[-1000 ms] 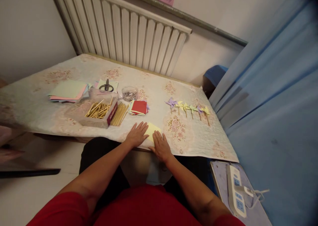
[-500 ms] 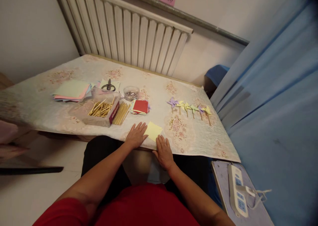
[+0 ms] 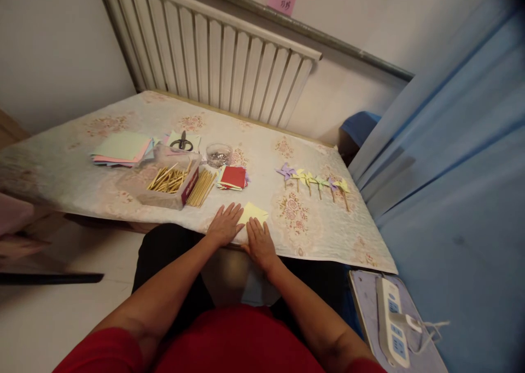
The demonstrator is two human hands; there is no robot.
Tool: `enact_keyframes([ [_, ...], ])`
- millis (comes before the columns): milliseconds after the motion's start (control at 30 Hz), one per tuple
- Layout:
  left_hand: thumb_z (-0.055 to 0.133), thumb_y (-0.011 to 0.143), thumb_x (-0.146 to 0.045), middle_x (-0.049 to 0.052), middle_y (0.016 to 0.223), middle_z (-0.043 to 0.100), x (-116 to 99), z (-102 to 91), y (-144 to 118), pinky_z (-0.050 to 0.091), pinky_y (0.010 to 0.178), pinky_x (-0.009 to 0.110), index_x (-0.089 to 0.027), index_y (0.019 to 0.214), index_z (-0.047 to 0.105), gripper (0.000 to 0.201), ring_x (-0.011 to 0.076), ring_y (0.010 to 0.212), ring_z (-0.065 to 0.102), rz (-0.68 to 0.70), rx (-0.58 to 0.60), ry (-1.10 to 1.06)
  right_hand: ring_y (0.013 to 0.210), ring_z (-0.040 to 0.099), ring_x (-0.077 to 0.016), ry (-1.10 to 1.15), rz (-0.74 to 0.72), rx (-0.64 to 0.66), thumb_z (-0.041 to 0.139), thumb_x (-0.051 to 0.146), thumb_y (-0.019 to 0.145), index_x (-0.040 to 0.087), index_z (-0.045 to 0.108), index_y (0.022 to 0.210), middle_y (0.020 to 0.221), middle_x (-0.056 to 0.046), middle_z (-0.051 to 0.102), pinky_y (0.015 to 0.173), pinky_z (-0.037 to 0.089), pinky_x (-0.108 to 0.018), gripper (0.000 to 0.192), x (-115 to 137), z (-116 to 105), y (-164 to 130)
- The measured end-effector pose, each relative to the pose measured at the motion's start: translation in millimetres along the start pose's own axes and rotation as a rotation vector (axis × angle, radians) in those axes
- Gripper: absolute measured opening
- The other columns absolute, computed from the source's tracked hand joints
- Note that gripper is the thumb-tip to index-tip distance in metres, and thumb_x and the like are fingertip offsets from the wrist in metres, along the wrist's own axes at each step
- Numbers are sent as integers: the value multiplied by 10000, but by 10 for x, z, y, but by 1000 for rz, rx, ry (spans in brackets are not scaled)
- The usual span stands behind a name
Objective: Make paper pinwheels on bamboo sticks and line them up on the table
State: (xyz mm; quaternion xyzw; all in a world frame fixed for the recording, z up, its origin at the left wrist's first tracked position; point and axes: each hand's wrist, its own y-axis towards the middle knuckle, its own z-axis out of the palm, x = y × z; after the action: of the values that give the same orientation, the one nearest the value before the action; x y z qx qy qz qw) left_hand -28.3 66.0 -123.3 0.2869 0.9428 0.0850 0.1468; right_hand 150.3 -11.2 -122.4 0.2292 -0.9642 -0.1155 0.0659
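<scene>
Both hands, left (image 3: 223, 226) and right (image 3: 257, 243), lie flat with fingers spread, pressing the yellow paper (image 3: 255, 213) at the table's (image 3: 61, 170) near edge; creasing seems underway, needing a firm swipe

Dim, warm indoor light with wide-angle bending at the edges.

The table (image 3: 74, 159) is evenly but weakly lit, brightest on the pale wall and radiator (image 3: 213, 61) well beyond the fingers; no hard shadows or glare fall near them. Straight lines bow outward toward the frame borders, the top right corner darkens, and the far left edge smears into blur, while the area around the fingers stays fairly sharp, slightly soft and grainy.
</scene>
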Motion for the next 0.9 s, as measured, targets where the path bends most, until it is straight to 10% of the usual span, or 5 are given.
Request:
enact_keyframes([
  [367, 385, 944, -411, 93, 1540, 380, -3, -14, -9, 164, 1170, 511, -207, 1446, 440, 544, 279, 1452, 265, 2, 16, 41, 1451, 258, -304, 176, 67, -38, 578, 252, 886, 132, 361, 1467, 1528, -164, 369, 1167, 207, -553, 632, 33, -91, -328],
  [567, 380, 943, -431, 94, 1546, 370, 21, 14, -11, 152, 1175, 504, -195, 1469, 402, 577, 277, 1457, 250, 0, 24, 47, 1189, 574, -262, 426, 539, -221, 519, 297, 881, 139, 539, 1330, 1283, -151, 619, 1028, 428, -405, 477, -294, -287, -20],
  [700, 380, 943, -432, 97, 1546, 370, 29, 9, -39, 152, 1177, 507, -182, 1477, 383, 590, 279, 1455, 252, 7, 36, 42, 962, 657, -231, 435, 901, -54, 552, 281, 828, 131, 657, 1158, 1024, -107, 718, 857, 476, -304, 377, -615, -405, 313],
  [900, 376, 946, -429, 111, 1534, 387, 18, -15, -86, 154, 1177, 504, -185, 1476, 384, 584, 275, 1455, 255, -2, 18, -9, 793, 639, -200, 435, 915, 41, 582, 278, 772, 160, 720, 845, 789, -59, 705, 693, 432, -254, 195, -745, -387, 600],
])
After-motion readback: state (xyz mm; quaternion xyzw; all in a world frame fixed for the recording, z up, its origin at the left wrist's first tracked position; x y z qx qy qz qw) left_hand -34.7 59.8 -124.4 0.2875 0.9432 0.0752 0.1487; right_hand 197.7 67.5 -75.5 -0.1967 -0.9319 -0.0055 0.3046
